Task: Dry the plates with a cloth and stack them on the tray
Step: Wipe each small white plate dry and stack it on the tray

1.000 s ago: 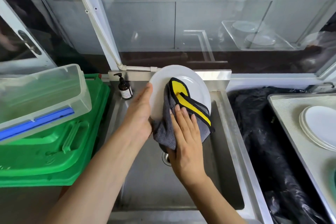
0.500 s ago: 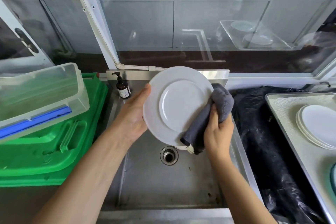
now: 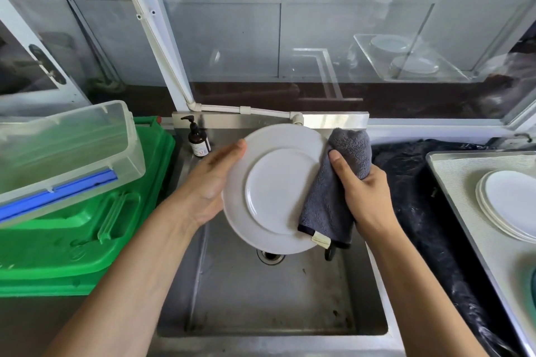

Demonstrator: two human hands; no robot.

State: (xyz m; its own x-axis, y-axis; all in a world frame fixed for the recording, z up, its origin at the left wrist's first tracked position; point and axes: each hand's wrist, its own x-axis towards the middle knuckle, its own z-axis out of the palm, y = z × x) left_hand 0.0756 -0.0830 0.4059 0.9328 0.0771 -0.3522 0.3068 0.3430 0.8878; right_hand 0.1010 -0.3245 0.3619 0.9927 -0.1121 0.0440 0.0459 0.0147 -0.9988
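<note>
head | plate (image 3: pixel 275 182) held tilted over sink (image 3: pixel 269 298) | left hand (image 3: pixel 208 182) grips plate's left rim, thumb on edge | right hand (image 3: pixel 362 191) grips grey cloth (image 3: pixel 333 197) against plate's right rim | stack of plates (image 3: pixel 510 206) on tray (image 3: pixel 464 182), far right

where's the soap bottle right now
The soap bottle stands at the sink's back left corner, just beyond the left hand, beside the green crate.
</note>
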